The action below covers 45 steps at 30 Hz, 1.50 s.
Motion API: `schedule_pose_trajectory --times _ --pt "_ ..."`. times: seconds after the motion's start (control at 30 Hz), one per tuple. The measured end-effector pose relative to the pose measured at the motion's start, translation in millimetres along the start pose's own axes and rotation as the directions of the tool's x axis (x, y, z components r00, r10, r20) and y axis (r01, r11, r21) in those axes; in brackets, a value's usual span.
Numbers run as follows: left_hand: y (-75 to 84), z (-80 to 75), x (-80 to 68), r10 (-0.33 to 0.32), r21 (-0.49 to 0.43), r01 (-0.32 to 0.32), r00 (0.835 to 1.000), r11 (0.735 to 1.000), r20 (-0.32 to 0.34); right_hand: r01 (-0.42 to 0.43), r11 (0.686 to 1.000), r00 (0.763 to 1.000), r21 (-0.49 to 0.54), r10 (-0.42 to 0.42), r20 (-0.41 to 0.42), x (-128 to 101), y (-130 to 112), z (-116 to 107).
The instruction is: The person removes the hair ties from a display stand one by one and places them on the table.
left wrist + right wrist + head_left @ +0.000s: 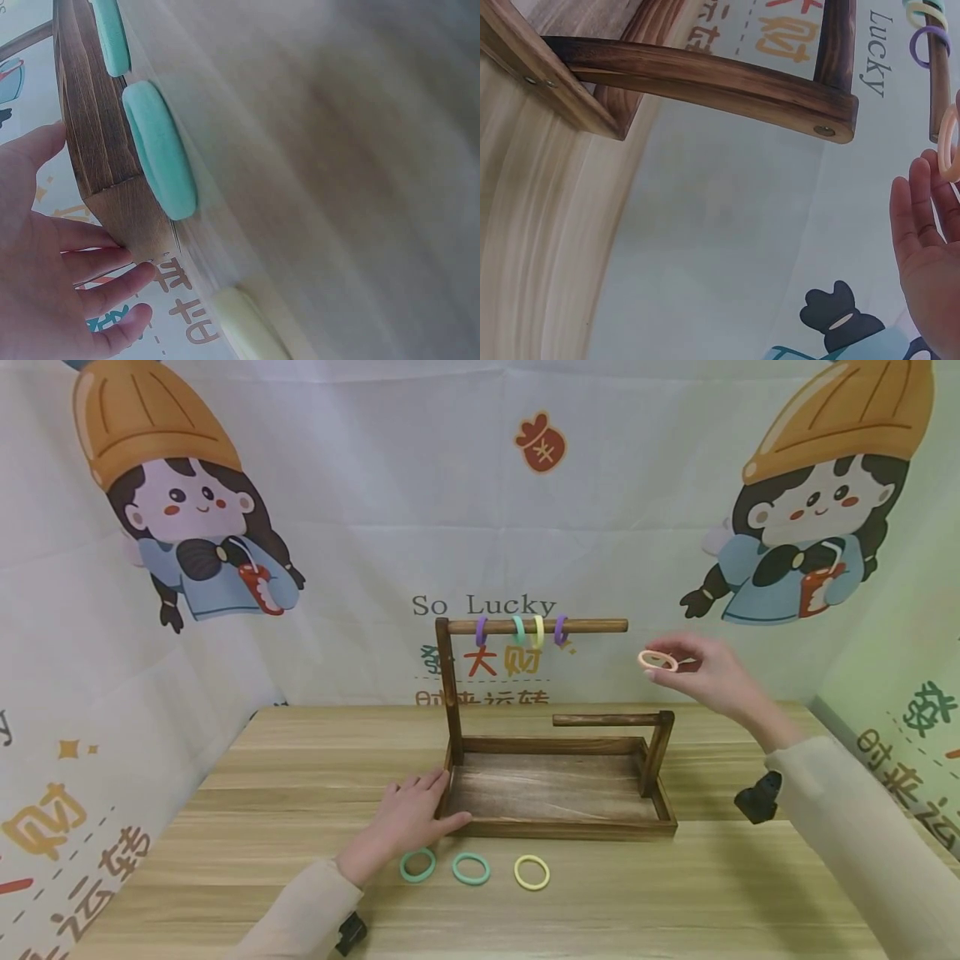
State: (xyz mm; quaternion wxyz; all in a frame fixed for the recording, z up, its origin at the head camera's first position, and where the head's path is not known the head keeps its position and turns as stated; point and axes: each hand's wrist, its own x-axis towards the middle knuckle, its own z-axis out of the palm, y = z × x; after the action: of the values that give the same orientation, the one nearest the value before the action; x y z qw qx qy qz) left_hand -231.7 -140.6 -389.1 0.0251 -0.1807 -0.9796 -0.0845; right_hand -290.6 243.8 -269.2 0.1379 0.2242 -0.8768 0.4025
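Note:
A dark wooden stand has a shallow tray (555, 830), a tall left post with a long upper rod (588, 626), and a short right post with a lower rod (607, 720). Two purple rings, a green ring (518, 628) and a yellow ring (538, 632) hang on the upper rod. To the right of that rod's free end, my right hand (708, 670) pinches a peach ring (657, 662) between thumb and fingers. Against the tray's left front corner rests my left hand (411, 810), fingers extended; the left wrist view shows its fingertips (139, 277) at the wood.
On the wooden table (315, 777), in front of the stand, lie two green rings, one near the left wrist (417, 866) and another green ring (471, 868), plus a yellow ring (532, 872). A printed cloth (360, 527) hangs behind and at both sides.

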Motion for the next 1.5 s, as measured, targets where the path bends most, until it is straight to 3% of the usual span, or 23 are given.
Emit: schedule_pose_trajectory --times 0.73,1.2,1.5 --pt "0.9 -0.5 1.0 0.005 -0.001 -0.005 1.000 1.000 0.005 0.054 0.998 0.994 0.045 -0.058 0.097 -30 -6 21" --pt "0.9 -1.2 -0.4 0.001 -0.019 0.000 1.000 1.000 0.012 0.095 0.994 0.988 0.057 -0.101 0.115 -50 -9 42" --pt "-0.2 -0.1 0.3 0.003 -0.005 -0.003 1.000 1.000 0.015 0.193 0.975 0.968 0.109 -0.207 0.143 -64 -9 56"
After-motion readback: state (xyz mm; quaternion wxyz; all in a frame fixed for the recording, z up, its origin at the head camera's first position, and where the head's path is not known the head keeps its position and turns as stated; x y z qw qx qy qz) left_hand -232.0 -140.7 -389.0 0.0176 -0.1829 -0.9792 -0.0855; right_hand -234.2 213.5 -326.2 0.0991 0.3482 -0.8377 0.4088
